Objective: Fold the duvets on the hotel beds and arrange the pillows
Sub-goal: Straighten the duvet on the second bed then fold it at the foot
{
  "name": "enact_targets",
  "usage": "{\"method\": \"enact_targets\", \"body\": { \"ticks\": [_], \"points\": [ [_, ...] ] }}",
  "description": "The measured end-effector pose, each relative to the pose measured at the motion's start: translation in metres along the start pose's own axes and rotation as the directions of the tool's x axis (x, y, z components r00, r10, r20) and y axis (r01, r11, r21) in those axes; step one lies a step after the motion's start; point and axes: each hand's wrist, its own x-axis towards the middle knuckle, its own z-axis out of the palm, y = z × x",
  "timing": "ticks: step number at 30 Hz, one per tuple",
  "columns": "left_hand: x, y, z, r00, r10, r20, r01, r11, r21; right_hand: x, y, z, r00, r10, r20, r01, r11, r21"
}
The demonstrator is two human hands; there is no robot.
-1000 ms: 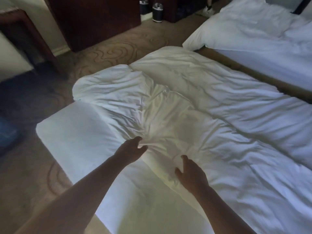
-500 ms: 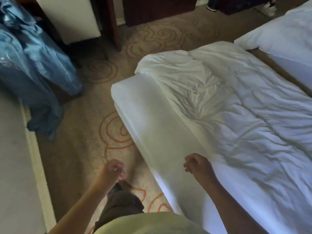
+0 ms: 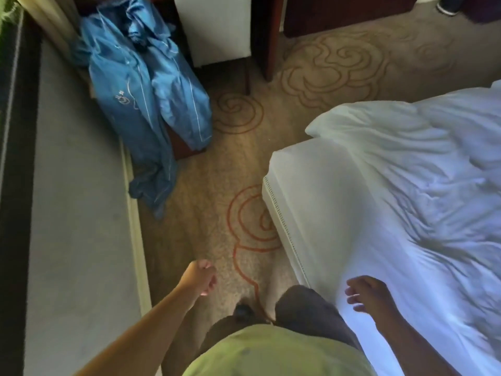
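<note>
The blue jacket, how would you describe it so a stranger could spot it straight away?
Start at the white bed on the right and cross the swirl-patterned carpet to the left side. There the blue jacket slumps, crumpled, down to the floor. It is the only bright blue thing, edged with thin white piping.

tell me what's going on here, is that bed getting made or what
A person stands beside the bed, and neither hand holds anything. The left hand is curled over the carpet. The right hand is open, with its fingers relaxed, over the bed's near edge. The duvet lies rumpled and not yet folded, leaving a strip of sheet bare along the near side. A blue jacket hangs by the wall.
</note>
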Motion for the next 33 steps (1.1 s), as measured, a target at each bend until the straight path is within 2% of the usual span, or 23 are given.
{"method": "enact_targets", "body": {
  "ticks": [6, 10, 12, 18, 23, 28, 30, 33],
  "points": [
    [0.074, 0.111, -0.032, 0.997, 0.059, 0.039, -0.054, 0.992, -0.118, 0.06, -0.072, 0.033, 0.992, 0.125, 0.002, -0.123, 0.977, 0.173],
    [0.133, 0.195, -0.059, 0.996, 0.09, 0.023, -0.087, 0.991, -0.099, 0.122, -0.138, 0.058, 0.983, 0.176, 0.047, -0.182, 0.96, 0.214],
    [0.159, 0.234, -0.077, 0.998, 0.058, 0.012, -0.057, 0.996, -0.075, 0.15, -0.179, 0.067, 0.976, 0.206, 0.068, -0.216, 0.948, 0.233],
    [0.235, 0.33, -0.136, 0.998, 0.06, 0.016, -0.062, 0.987, 0.149, 0.216, -0.327, 0.073, 0.983, 0.168, 0.073, -0.182, 0.938, 0.294],
    [0.312, 0.411, -0.193, 1.0, 0.012, 0.02, -0.017, 0.964, 0.265, 0.268, -0.439, 0.077, 0.986, 0.156, 0.053, -0.164, 0.93, 0.329],
    [0.411, 0.512, -0.235, 0.977, 0.115, 0.179, -0.188, 0.862, 0.471, 0.326, -0.528, 0.091, 0.96, 0.266, 0.086, -0.277, 0.861, 0.427],
    [0.446, 0.564, -0.244, 0.956, 0.147, 0.254, -0.265, 0.805, 0.531, 0.342, -0.552, 0.106, 0.952, 0.304, 0.048, -0.287, 0.821, 0.493],
    [0.476, 0.646, -0.252, 0.927, 0.174, 0.332, -0.345, 0.743, 0.574, 0.35, -0.575, 0.13, 0.946, 0.324, -0.03, -0.269, 0.832, 0.486]
  ]
}}
